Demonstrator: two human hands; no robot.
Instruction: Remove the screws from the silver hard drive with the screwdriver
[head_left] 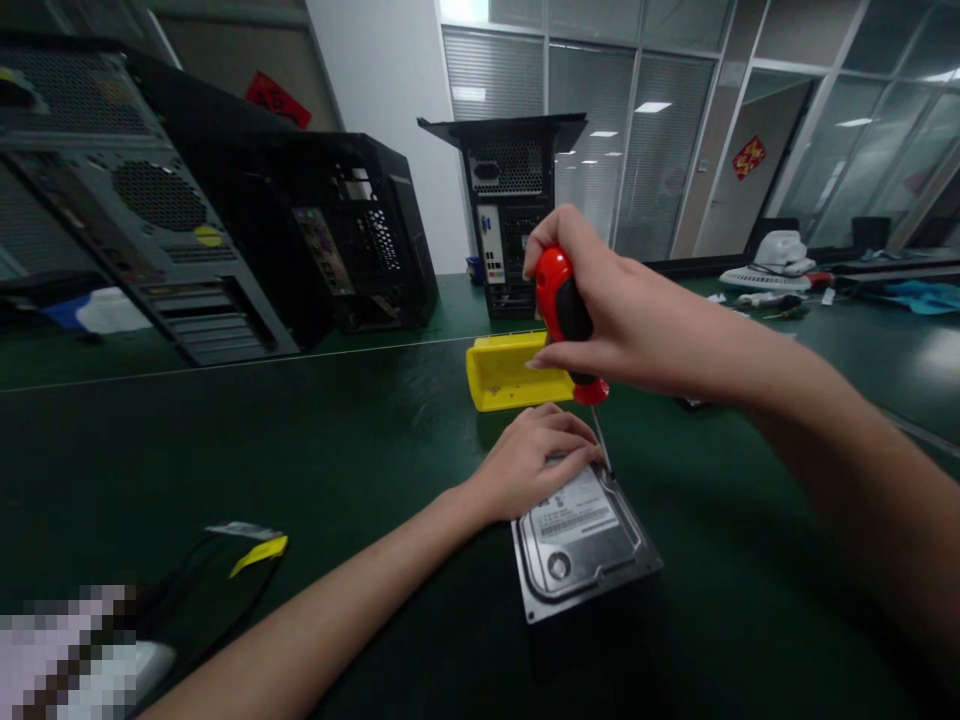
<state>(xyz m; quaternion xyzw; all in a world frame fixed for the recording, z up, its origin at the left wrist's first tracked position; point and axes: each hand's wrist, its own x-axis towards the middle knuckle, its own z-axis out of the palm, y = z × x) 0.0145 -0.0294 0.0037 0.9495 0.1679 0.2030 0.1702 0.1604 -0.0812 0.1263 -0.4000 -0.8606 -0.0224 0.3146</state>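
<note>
A silver hard drive (596, 555) with a printed label lies on the dark green table, its label side up. My left hand (534, 460) rests over its far left part, with the fingers bent across the top and holding it down. My right hand (619, 310) is wrapped round the red and black handle of a screwdriver (564, 305). The shaft slants downward, and its tip meets the drive's far right corner, close to my left fingertips. Whatever lies under the tip is too small to make out.
Just beyond the drive sits a yellow tray (517, 372) with small bits in it. Black computer cases (352, 230) stand at the back left, and another computer case (510, 215) is behind the tray. Cables with a yellow tag (259, 555) lie at left. Tools (787, 308) lie far right.
</note>
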